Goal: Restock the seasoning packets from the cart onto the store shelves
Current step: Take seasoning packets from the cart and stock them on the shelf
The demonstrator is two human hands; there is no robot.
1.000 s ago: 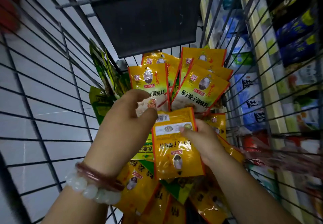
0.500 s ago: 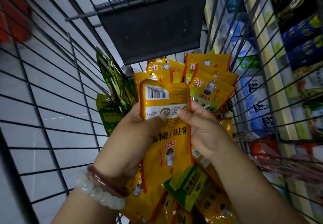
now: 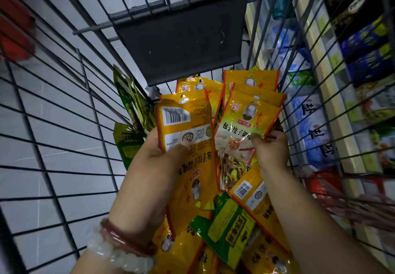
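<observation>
Far left: grey tile floor (image 3: 53, 111) seen thru the wire side of the cart (image 3: 64, 94); green packets (image 3: 130, 111) stand on edge against that side. Dark flap (image 3: 181, 36) at the far end of the basket.

Left hand (image 3: 149, 167) grips a yellow seasoning packet (image 3: 188, 137) back-side up, barcode at the far end, thumb pressed across its face, fingers curled behind. More yellow packs seem stacked behind it, count unclear.

Centre: loose heap of yellow packets (image 3: 252, 85) w/ a green packet (image 3: 226, 231) lying near, all in the cart bottom.

Right hand (image 3: 271, 152) pinches the near right corner of a face-up packet (image 3: 245, 124) on the heap.

Handling, judged: thin foil pouches, light, floppy, glossy so prob. slippery when stacked; not fragile. Best taken by an edge or corner, thumb over face, then squared into the left-hand stack; a fat stack may fan out and slide.

Right: store shelves (image 3: 324, 64) just beyond the cart wire, blue-white bags (image 3: 310, 128) on them, dark packs (image 3: 363, 38) farther right. Room is dim, aisle tight
</observation>
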